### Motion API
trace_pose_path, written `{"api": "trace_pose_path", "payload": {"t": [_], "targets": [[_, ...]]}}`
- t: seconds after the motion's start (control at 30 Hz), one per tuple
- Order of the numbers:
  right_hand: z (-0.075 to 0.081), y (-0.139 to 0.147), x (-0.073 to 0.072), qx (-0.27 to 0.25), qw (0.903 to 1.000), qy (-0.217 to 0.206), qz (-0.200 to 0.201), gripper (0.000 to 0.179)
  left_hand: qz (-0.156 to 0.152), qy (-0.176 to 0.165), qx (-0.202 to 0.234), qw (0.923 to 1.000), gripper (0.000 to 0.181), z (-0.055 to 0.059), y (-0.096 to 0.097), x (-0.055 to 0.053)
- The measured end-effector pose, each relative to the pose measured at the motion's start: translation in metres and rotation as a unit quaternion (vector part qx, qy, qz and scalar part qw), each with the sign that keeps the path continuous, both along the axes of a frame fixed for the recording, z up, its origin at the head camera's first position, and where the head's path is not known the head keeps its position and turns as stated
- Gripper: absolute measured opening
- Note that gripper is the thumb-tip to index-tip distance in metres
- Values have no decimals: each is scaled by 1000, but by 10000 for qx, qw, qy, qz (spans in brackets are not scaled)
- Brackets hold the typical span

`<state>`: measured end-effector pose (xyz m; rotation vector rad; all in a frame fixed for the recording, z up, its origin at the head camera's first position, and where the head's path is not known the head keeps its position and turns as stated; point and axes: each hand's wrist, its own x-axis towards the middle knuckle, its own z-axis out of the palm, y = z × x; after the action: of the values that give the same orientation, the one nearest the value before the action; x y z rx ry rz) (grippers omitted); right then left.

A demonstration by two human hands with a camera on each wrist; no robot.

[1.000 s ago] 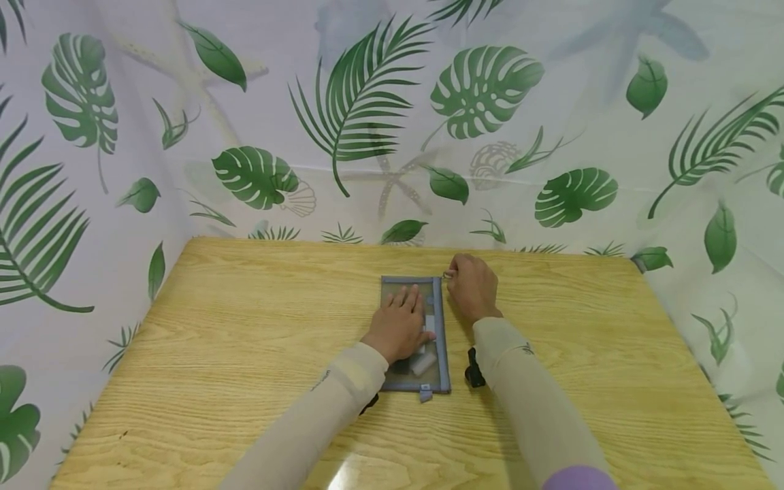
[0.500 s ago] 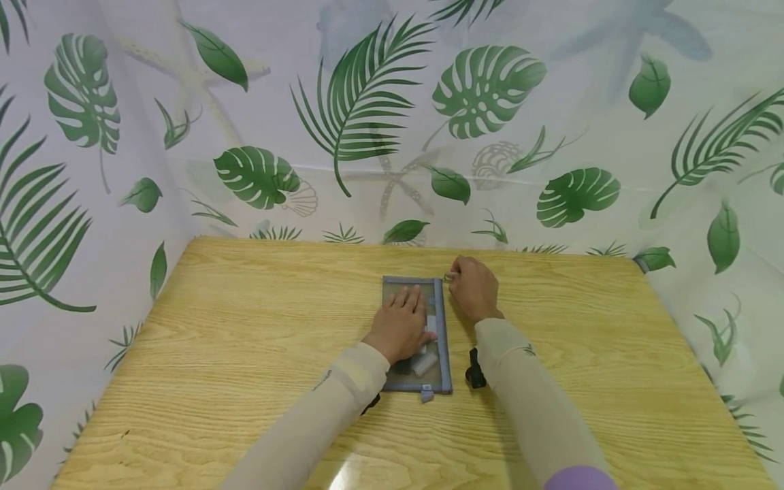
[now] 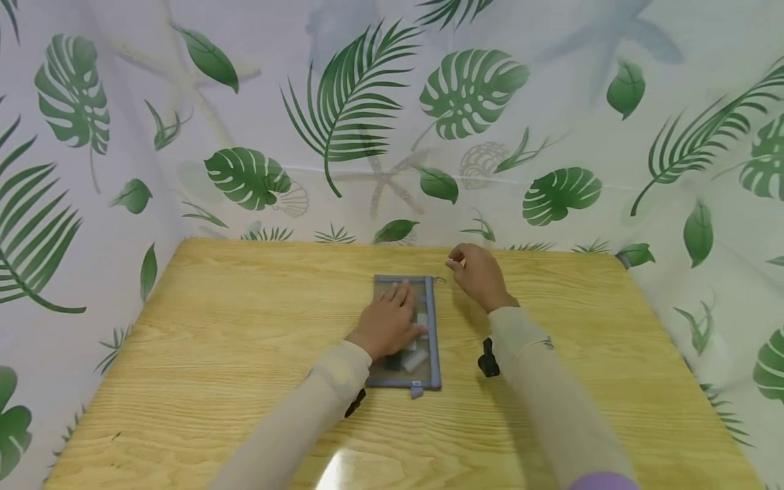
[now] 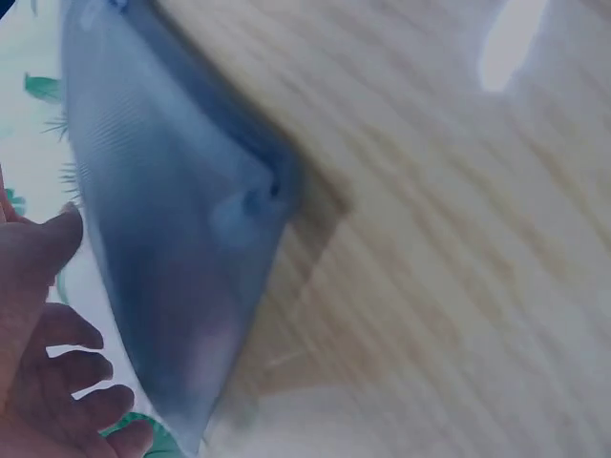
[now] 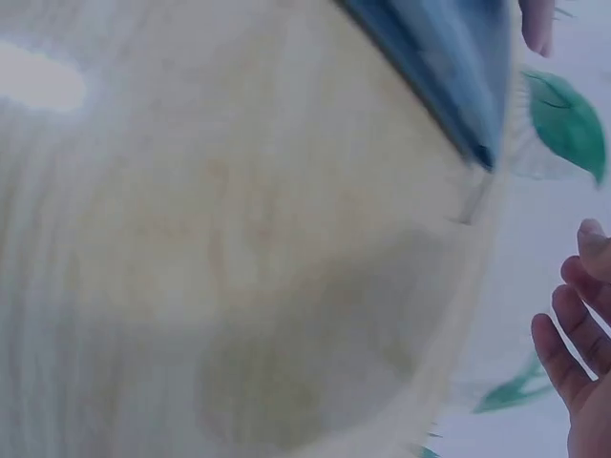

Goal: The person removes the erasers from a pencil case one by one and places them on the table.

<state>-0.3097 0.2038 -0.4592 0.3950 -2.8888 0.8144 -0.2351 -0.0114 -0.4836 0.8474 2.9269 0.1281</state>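
In the head view, the left hand (image 3: 387,321) lies straight-fingered on a translucent zip pouch (image 3: 431,327), flat on the wooden table (image 3: 245,327); the right hand (image 3: 484,273), fingers loosely bent, hovers near its zip pull (image 3: 439,280) (a small loop). The left wrist view blurs the pouch; the right wrist view shows the right hand apart from it.

Bright, even head view | there's white glare toward the desk's (image 3: 245,320) near edge | soft shadow by right sleeve (image 3: 545,381) | wrist views hazy, pouch (image 4: 181,200) blurred!

Blue-grey-edged pouch (image 3: 433,333), beige sleeves (image 3: 542,381), green-leafed white backdrop (image 3: 412,119)
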Motion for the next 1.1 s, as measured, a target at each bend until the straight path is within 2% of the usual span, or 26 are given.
{"api": "trace_pose_path", "payload": {"t": [0.13,0.27,0.4,0.47,0.63,0.77,0.97,1.1], "targets": [[17,4,4,-92,9997,225,99,20,-114,74,558,9984,75,9,-11,3],[27,8,9,-261,9984,469,191,21,-244,125,947,9951,75,16,-26,8],[31,12,16,-523,9958,689,285,21,-228,-222,1185,9924,76,22,-43,17],[30,14,20,-614,9947,755,342,19,-207,-414,1155,9922,78,23,-50,23],[22,18,31,-582,9954,591,487,23,-164,-733,1068,9914,84,19,-64,35],[10,19,42,-379,9969,288,629,30,-142,-995,1100,9888,91,13,-70,43],[-13,20,56,-117,9958,-37,909,37,-148,-1301,1124,9850,103,5,-70,53],[-28,20,65,237,9938,0,1084,40,-173,-1498,1138,9820,107,-1,-68,58]]}}
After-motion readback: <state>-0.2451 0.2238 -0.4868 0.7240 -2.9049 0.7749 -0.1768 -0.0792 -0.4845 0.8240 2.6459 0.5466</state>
